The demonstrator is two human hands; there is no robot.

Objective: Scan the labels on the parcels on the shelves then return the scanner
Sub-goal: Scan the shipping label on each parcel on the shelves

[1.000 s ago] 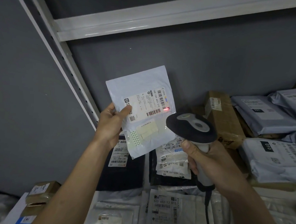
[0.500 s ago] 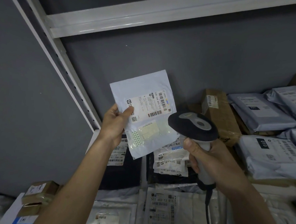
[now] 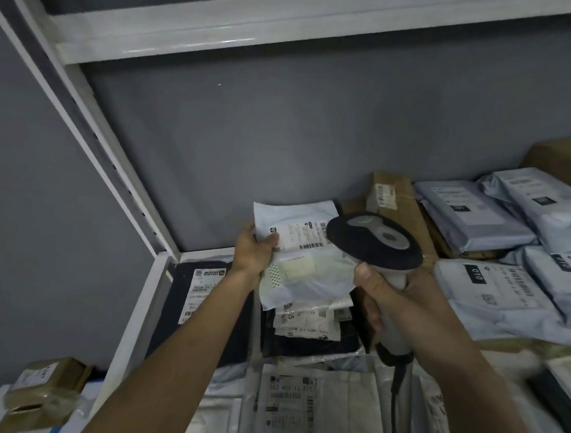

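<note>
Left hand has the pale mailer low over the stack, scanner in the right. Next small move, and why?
Probably lay the pale mailer on the stack of labelled parcels and open the left hand. The mailer hangs low right above that stack, no red scan light shows on its label, and the scanner in the right hand partly covers it rather than aiming at the barcode.

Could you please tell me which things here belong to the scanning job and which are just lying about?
Job: scanner gripped by right hand; pale mailer held by left hand; grey parcels.
Lying about: small cardboard boxes lower left; shelf post.
</note>
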